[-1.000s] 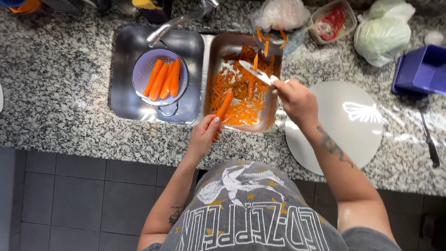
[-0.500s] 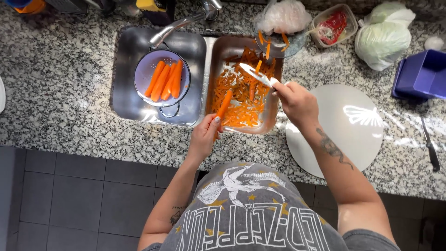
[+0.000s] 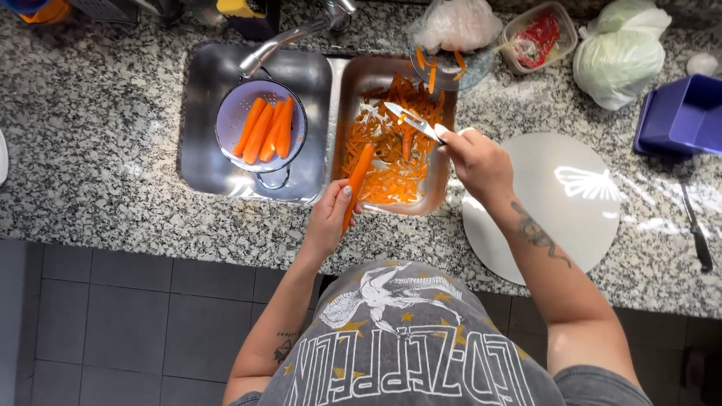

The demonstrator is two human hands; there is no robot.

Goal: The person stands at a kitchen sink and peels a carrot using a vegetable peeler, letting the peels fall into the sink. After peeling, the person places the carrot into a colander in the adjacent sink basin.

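My left hand [image 3: 329, 219] grips an orange carrot [image 3: 358, 177] by its lower end, pointing it up over the right sink basin [image 3: 444, 171]. That basin is heaped with orange carrot peelings [image 3: 391, 150]. My right hand [image 3: 475, 159] holds a metal peeler [image 3: 410, 120], its blade lifted above the peelings, to the right of the carrot's tip and apart from it. In the left sink basin [image 3: 203, 150] a pale blue colander [image 3: 229, 120] holds several peeled carrots [image 3: 265, 129].
A round white cutting board [image 3: 556, 203] lies on the speckled granite counter [image 3: 90, 150] right of the sink. Behind are a faucet [image 3: 286, 37], plastic bags [image 3: 620, 49], a clear tub of red food [image 3: 538, 34], a blue container [image 3: 688, 113] and a dark knife [image 3: 696, 229].
The peeler in my right hand has stayed lifted off the carrot, and the left hand has kept the carrot over the basin. The view has hardly shifted.
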